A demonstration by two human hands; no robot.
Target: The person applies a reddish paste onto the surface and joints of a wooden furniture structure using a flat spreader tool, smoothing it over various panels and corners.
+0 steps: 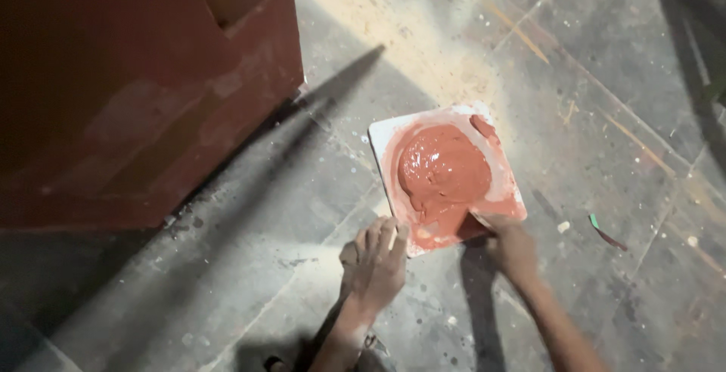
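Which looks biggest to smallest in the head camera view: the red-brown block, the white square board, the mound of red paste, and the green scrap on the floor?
1. Red-brown block, by far the largest, though it is cut off by the frame.
2. White square board.
3. Mound of red paste, lying on the board.
4. Green scrap, the smallest.

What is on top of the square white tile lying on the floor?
A mound of reddish-brown paste covers most of the square white tile. The right hand works a tool into it; the tool's blade and the tile's middle are hidden.
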